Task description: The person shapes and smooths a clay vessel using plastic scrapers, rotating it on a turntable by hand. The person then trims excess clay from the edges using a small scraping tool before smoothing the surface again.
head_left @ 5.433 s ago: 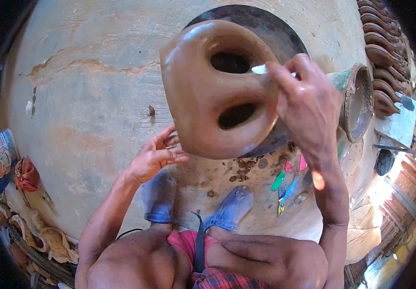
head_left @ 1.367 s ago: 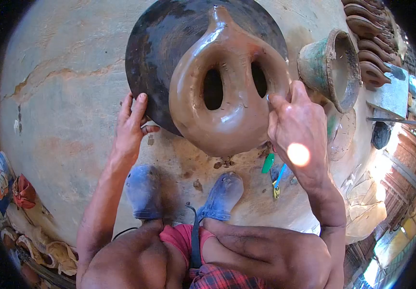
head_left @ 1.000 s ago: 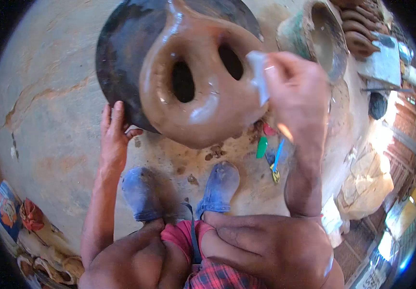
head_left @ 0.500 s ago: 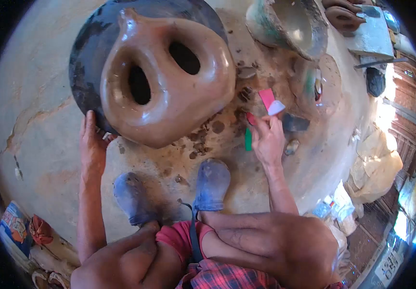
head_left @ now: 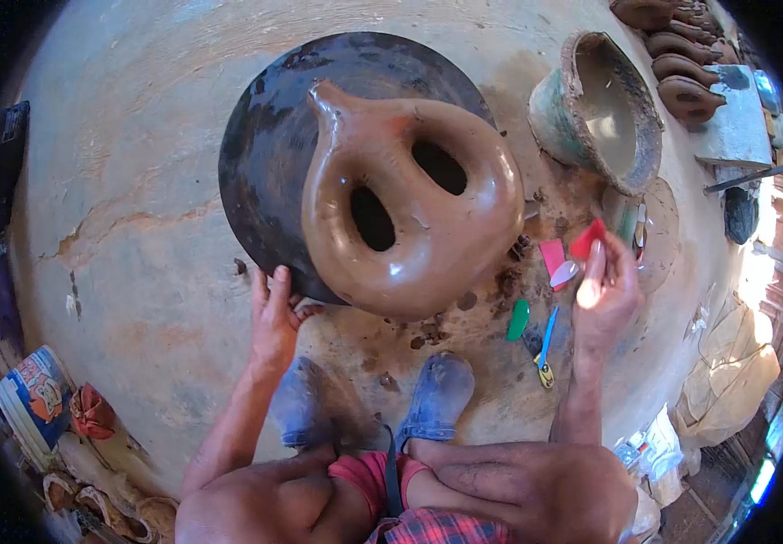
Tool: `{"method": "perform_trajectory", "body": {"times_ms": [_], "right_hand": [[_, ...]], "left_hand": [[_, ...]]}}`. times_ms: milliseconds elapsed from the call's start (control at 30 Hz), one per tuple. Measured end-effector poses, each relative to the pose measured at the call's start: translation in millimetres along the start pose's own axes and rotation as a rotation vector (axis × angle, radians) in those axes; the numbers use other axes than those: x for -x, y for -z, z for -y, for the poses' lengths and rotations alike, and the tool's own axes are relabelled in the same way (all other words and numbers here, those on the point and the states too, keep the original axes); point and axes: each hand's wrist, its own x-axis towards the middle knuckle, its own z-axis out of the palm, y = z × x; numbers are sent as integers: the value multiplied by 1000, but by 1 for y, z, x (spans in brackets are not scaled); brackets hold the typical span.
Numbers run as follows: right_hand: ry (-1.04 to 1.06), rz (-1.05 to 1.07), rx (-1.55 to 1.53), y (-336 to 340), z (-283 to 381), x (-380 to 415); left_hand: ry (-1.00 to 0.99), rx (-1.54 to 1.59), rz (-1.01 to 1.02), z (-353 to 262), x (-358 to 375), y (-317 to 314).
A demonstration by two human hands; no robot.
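A glossy wet brown clay piece [head_left: 419, 231], with two oval openings and a pointed spout, sits on a dark round turntable [head_left: 260, 181]. At the turntable's near left rim is my left hand [head_left: 274, 322], its fingers apart and touching the edge. My right hand [head_left: 607, 295], raised to the right of the clay piece, pinches a small flat red scraper [head_left: 587, 238]. Below it on the floor lie a pink strip [head_left: 552, 257], a pale oval piece [head_left: 564, 274], a green piece [head_left: 518, 319] and a blue-and-yellow tool [head_left: 547, 349].
A rough-rimmed basin [head_left: 555, 118] of cloudy water stands at the upper right. Several similar clay pieces [head_left: 684, 98] line up beyond it, beside a pale block [head_left: 738, 127]. A printed bucket [head_left: 33, 394] is at the lower left. Clay scraps [head_left: 423, 342] litter the floor before my shoes [head_left: 439, 394].
The view has shifted, so the clay piece and turntable appear lower and further right. My right hand has lifted the red scraper off to the right, uncovering the blue-and-yellow tool. My left hand stays at the rim.
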Motion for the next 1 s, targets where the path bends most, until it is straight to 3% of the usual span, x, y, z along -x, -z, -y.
{"method": "perform_trajectory", "body": {"times_ms": [33,167,233,333,567,767,1000], "right_hand": [[13,-15,-175,-16,27,-8],[292,166,-133,-82,108,-28],[280,223,-169,-107,119,-35],[478,203,-6,-138,113,-37],[619,136,199,-147,120,-30],[692,275,229,-145,131,-26],[844,561,38,-129,120,-57]], "left_hand": [[-2,1,2,4,3,-3],[49,30,1,22,12,-11],[35,37,16,27,16,-17],[32,44,38,31,18,-20],[29,54,67,26,19,-19],[26,61,99,28,18,-16],[28,64,78,22,14,-10]]}}
